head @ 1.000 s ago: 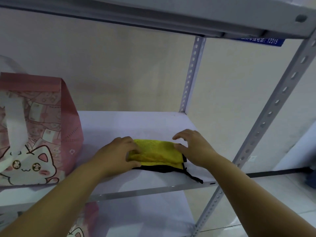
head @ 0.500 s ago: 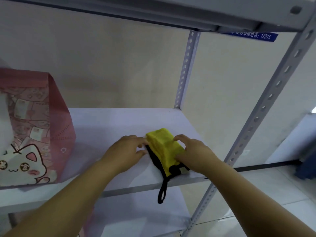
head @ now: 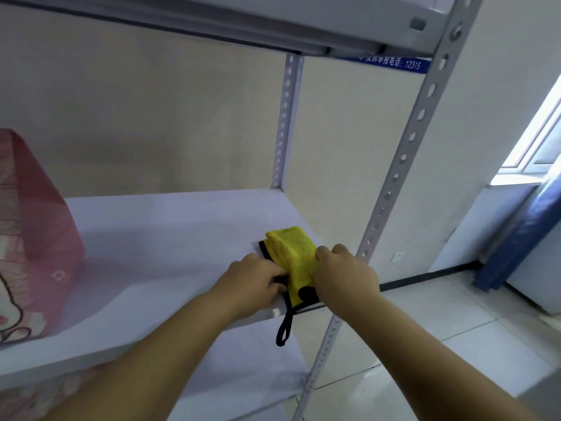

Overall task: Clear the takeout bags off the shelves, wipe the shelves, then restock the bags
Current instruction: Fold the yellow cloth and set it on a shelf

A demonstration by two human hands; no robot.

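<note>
A folded yellow cloth [head: 291, 253] with black trim lies at the right front corner of the white shelf [head: 170, 238]. Its black loop hangs over the shelf's front edge. My left hand [head: 252, 284] pinches the cloth's left edge with curled fingers. My right hand [head: 343, 278] grips its right side, fingers curled over the fold. A pink takeout bag [head: 33, 238] with a cartoon cat print stands on the shelf's far left, cut off by the frame edge.
A perforated grey upright [head: 403, 165] runs just right of my right hand, and another [head: 285, 123] stands at the back. The upper shelf [head: 243, 22] hangs overhead. A lower shelf [head: 243, 375] sits beneath. Tiled floor and a blue curtain [head: 522, 232] lie to the right.
The cloth has been turned from lying sideways to pointing away from me and folded narrower. Both hands have closed in on its near end. The view has shifted right.
</note>
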